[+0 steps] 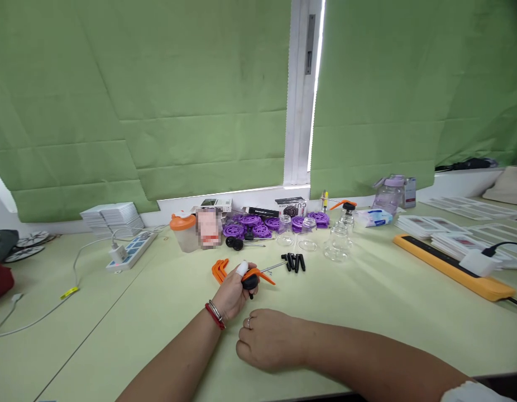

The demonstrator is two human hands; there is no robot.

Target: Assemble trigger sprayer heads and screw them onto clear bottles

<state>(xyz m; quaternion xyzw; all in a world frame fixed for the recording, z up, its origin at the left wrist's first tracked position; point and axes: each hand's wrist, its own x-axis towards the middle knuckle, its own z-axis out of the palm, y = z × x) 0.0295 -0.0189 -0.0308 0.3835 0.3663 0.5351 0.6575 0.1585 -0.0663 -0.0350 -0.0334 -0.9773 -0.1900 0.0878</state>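
Observation:
My left hand [237,287] is closed around an orange-and-black part [250,279] with a round black knob, an orange bent arm and a thin metal rod pointing right. A white wrap covers its thumb. Just below and to the right, my right hand [269,339] is curled into a fist over the table; its fingertips are hidden, and I cannot see what they hold. Several orange bent pieces [219,270] lie behind my left hand. To the right of the rod are several short black sticks [294,261]. Round black knobs [234,243] with metal rods lie farther back.
Behind are purple wheel-like pieces [250,223], a clear glass jar [337,245] and an orange-lidded cup [184,234]. A similar orange-and-black part [346,205] stands near the jars. A white power strip [133,251] lies left, a yellow one [451,268] right.

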